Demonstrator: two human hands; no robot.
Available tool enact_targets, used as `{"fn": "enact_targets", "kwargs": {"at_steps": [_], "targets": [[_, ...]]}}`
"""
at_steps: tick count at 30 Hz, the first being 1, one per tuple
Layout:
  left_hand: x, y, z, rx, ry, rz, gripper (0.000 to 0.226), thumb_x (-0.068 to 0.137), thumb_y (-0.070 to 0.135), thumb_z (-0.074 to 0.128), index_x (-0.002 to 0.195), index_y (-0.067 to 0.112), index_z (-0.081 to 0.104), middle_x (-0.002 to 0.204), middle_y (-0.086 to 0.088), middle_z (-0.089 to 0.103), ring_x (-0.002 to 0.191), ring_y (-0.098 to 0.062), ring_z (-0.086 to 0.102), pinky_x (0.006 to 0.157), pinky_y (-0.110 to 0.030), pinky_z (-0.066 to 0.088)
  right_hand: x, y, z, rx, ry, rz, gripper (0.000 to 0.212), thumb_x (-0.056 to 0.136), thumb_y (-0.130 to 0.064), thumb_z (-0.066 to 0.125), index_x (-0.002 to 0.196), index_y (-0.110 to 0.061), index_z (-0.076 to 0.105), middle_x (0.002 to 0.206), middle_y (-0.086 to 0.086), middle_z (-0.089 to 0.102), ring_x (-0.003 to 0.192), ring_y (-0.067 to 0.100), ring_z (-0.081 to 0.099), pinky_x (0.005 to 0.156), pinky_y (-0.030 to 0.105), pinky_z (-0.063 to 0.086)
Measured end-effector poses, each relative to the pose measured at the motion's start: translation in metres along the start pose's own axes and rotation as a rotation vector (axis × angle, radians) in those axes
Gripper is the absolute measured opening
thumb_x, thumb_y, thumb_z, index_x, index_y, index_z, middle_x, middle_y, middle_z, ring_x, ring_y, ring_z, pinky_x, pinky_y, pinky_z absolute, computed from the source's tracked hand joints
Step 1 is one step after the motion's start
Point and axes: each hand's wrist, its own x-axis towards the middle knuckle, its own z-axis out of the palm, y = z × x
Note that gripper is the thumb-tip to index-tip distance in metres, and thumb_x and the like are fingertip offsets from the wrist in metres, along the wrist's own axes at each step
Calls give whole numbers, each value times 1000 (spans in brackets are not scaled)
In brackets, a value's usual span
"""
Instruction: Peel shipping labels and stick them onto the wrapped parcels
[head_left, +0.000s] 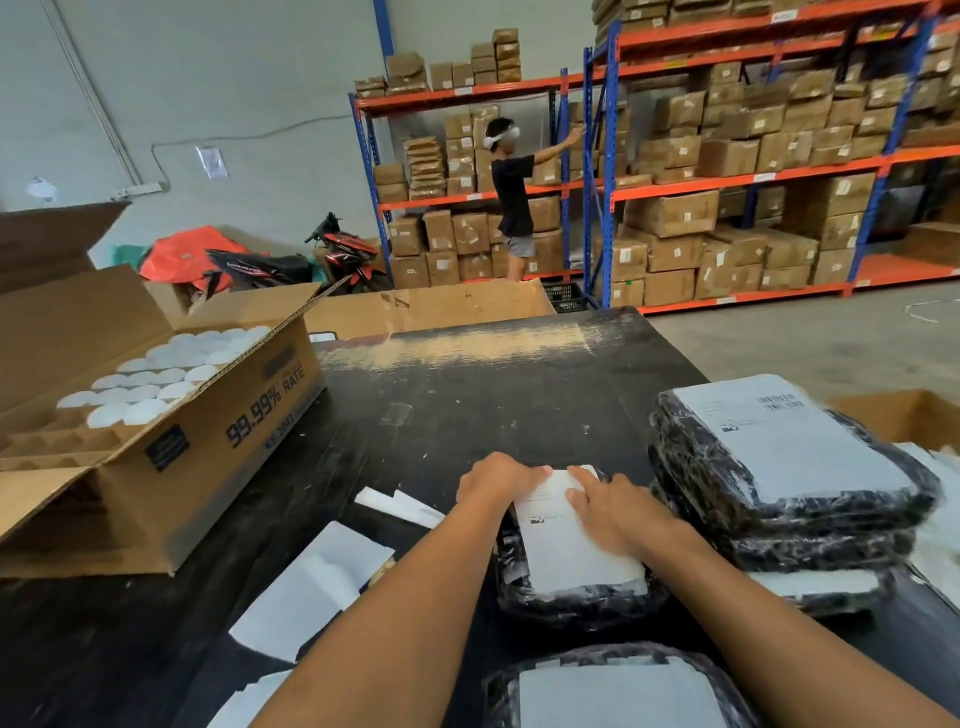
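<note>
Evidently smoothing: left hand (496, 478) and right hand (615, 512), grip flat, holding nothing, are pressing white paper shipping label (563, 545) onto black plastic-wrapped parcel (571, 603), bench (467, 410) backing the pressure.

Desk (467, 415): black, scuffed, with a pale worn streak at its far edge. Wrapped parcels (727, 483): glossy black film mottled with white glints. Shipping labels (566, 540): white with small black print. Peeled backing sheets (311, 587): plain white. Open carton (208, 457): brown cardboard, black lettering "99.99% RATE", rows of white round lids inside. Racking (602, 171): blue uprights, orange beams, tan boxes. Motorbike (332, 254): red and black.
</note>
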Motion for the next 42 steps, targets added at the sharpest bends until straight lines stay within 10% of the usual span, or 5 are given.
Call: {"fn": "enact_targets", "kwargs": {"at_steps": [6,15,29,33,42], "targets": [[4,4,-2,-44,-68,-6,69,77,64,58,125,14,55,140,-9,47,125,-32,47,100,-41,44,-5,-1,4,7,33,1,51,99,-43,15,149,-32,10,139,25,35,122,44,43,99,46,35],[0,-38,3,-336,89,53,50,87,42,62,120,5,57,125,-11,60,114,-31,55,95,-36,46,-14,2,-2,269,3,-7,53,100,-41,22,151,-32,6,156,21,12,142,37,18,112,45,23],[-26,-39,10,-434,-13,165,95,88,41,62,152,9,-2,153,-8,33,135,-28,37,106,-34,36,-24,16,11,457,152,-98,43,101,-25,27,143,-28,37,153,9,27,143,24,20,115,35,21],[-47,-47,14,-543,-97,189,117,73,36,81,151,8,-2,139,-4,47,119,-22,52,84,-27,49,-32,15,8,422,99,-88,55,98,-42,36,148,-26,24,153,13,24,139,29,28,111,35,27],[-58,-66,28,-926,-186,217,57,79,0,72,123,8,38,118,-8,65,90,-12,67,64,-22,56,-47,26,17,386,121,-181,47,99,-24,38,146,-21,32,155,6,24,142,23,24,107,26,24]]}}
